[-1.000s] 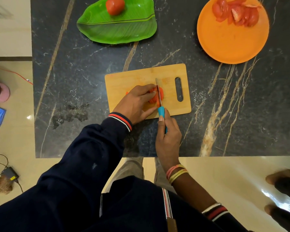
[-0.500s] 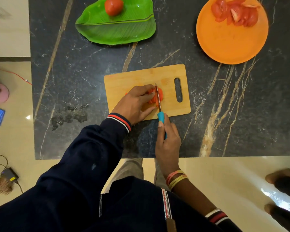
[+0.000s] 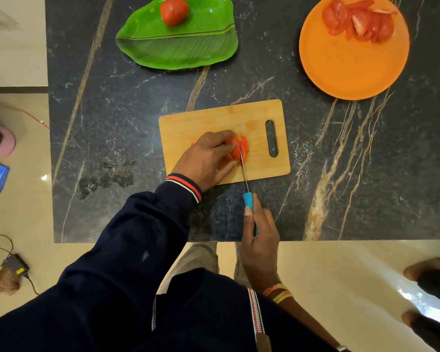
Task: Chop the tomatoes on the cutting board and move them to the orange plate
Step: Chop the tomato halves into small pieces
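Drawn back toward the near edge of the tabletop (image 3: 127,102) since the earlier frames, the knife (image 3: 244,174) is now being held with its blue handle clear of the cutting board (image 3: 257,118), over the dark stone between the board and that edge. Only the thin blade is being kept across the board's near edge, its tip lying in the partly sliced tomato (image 3: 241,148). The handle is being gripped by the right hand (image 3: 261,240), with the fingers wrapped round it and the thumb laid along its top. The tomato is being steadied near the middle of the board by the left hand (image 3: 206,158), whose fingers are being curled over its left side while the thumb is being pressed at its near side. Cut slices are being left fanned on the side toward the blade. The board is being kept near the middle of the tabletop, its handle slot toward the right edge. Tomato slices (image 3: 361,21) are being carried on the far part of the orange plate (image 3: 346,69), by the far right corner and well apart from the board. A whole tomato (image 3: 174,11) is being carried on a green leaf-shaped plate (image 3: 178,47) at the far edge, left of the middle
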The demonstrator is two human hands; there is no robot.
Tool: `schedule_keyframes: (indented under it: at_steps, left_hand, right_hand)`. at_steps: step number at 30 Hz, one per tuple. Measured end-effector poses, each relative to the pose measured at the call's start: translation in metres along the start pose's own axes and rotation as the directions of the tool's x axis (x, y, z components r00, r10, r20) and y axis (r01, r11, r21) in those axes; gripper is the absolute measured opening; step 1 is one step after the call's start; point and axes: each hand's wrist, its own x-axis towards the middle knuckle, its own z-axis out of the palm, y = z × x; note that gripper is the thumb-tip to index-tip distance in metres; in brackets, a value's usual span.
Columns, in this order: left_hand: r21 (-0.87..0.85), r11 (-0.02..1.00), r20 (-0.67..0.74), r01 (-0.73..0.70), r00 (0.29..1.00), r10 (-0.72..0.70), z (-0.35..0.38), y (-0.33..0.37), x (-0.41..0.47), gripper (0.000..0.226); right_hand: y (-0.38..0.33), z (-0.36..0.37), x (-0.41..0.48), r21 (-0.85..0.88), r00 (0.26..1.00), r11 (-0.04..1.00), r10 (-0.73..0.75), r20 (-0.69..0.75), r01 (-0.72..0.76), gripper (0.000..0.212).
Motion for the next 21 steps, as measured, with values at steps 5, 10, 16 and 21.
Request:
schedule_keyframes:
  at_steps: [5, 10, 16, 21]
  left_hand:
    - [0.009, 0.999, -0.028, 0.036, 0.999, -0.035, 0.0, 0.005, 0.001, 0.029]
    - [0.006, 0.997, 0.019, 0.082, 0.996, -0.082, -0.001, 0.012, 0.001, 0.048]
    - [0.039, 0.991, 0.171, 0.128, 0.976, -0.133, -0.009, 0.017, 0.01, 0.083]
    - [0.049, 0.985, 0.173, 0.163, 0.97, -0.169, -0.009, 0.017, 0.019, 0.061]
  right_hand:
    - [-0.001, -0.015, -0.013, 0.004, 0.999, 0.999, -0.033, -0.01, 0.033, 0.046]
    - [0.002, -0.023, -0.004, -0.031, 0.995, 0.998, -0.058, -0.078, 0.056, 0.05]
    - [-0.002, -0.012, 0.01, -0.031, 0.997, 0.999, -0.027, -0.067, 0.025, 0.047]
    - [-0.003, -0.017, 0.018, -0.012, 0.996, 1.0, -0.021, -0.082, 0.02, 0.048]
